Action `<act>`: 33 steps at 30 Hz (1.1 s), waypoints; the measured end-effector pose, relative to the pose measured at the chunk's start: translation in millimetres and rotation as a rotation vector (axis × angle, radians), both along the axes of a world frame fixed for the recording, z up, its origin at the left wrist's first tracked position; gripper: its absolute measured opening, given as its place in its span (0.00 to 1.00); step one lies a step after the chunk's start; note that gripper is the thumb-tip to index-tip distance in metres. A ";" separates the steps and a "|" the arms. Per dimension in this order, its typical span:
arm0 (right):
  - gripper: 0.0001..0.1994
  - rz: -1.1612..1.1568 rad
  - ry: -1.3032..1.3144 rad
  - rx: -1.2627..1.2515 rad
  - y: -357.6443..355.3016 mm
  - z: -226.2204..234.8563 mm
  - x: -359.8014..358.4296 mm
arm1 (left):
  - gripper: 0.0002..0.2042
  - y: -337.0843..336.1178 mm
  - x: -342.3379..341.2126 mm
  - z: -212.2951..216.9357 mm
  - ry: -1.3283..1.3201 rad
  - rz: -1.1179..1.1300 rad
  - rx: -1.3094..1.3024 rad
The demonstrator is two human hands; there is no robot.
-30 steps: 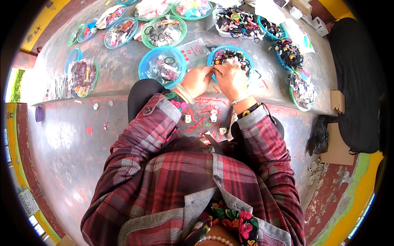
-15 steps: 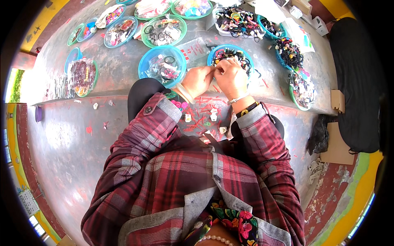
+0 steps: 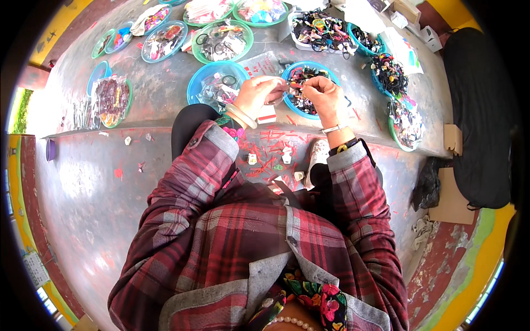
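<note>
Left hand (image 3: 255, 96), right hand (image 3: 324, 99) near blue basket (image 3: 302, 113) holding dark bands (image 3: 303, 101).

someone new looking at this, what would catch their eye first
Probably the red plaid jacket, filling the lower middle of the picture. Above it, the left hand and right hand are raised near a blue basket of dark bands. Many thin red strips also stand out, scattered below the hands.

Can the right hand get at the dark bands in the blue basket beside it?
Probably yes: the right hand is right at the blue basket, whose open top leaves the dark bands largely uncovered, though that hand seems to be pinching something small.
</note>
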State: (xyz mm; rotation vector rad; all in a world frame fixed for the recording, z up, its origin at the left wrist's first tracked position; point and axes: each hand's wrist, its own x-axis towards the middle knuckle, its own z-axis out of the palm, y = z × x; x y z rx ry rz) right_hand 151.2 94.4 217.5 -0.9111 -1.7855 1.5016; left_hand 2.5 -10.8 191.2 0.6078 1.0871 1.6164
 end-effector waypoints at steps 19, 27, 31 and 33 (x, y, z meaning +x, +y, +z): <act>0.03 0.535 -0.250 0.703 -26.2 -5.6 15.1 | 0.13 -1.1 -23.5 -14.2 -0.137 0.284 0.042; 0.05 0.676 -0.411 0.837 -41.5 -8.0 9.6 | 0.12 -1.3 -17.6 -10.9 -0.145 0.243 0.034; 0.10 0.760 -0.394 0.774 -36.3 -26.2 12.5 | 0.12 -1.6 -17.3 -8.6 -0.141 0.229 0.005; 0.12 0.759 -0.394 0.679 -35.0 -31.6 12.6 | 0.12 -2.3 -16.8 -7.8 -0.134 0.221 -0.007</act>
